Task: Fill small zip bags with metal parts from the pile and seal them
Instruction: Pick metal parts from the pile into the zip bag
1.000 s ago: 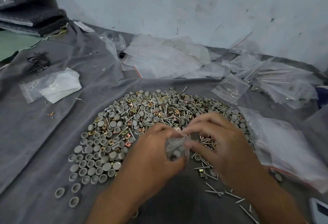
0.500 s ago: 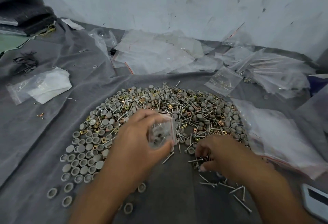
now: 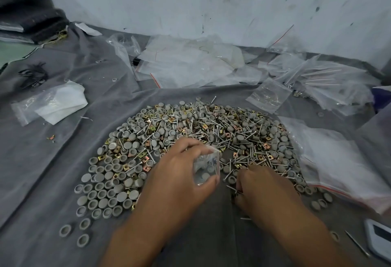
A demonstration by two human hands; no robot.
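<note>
A wide pile of metal parts (image 3: pixel 203 131), grey round caps, screws and brass square clips, lies on the grey cloth (image 3: pixel 63 160). My left hand (image 3: pixel 179 182) grips a small clear zip bag (image 3: pixel 206 167) just above the pile's near edge; a few caps and a screw show inside it. My right hand (image 3: pixel 264 192) is knuckles-up at the pile's near right edge, its fingertips curled down onto loose screws. What they pinch is hidden under the hand.
Empty zip bags (image 3: pixel 190 63) lie heaped along the wall. Filled bags of long screws (image 3: pixel 321 78) sit at the back right, a stack of bags (image 3: pixel 338 167) at the right. A bag with white paper (image 3: pixel 53 103) lies left; a white device (image 3: pixel 378 239) at the bottom right corner.
My hands were together at the bag a second ago. They parted: the left lifted the bag up and left, the right dropped to the screws at the pile's near edge.
</note>
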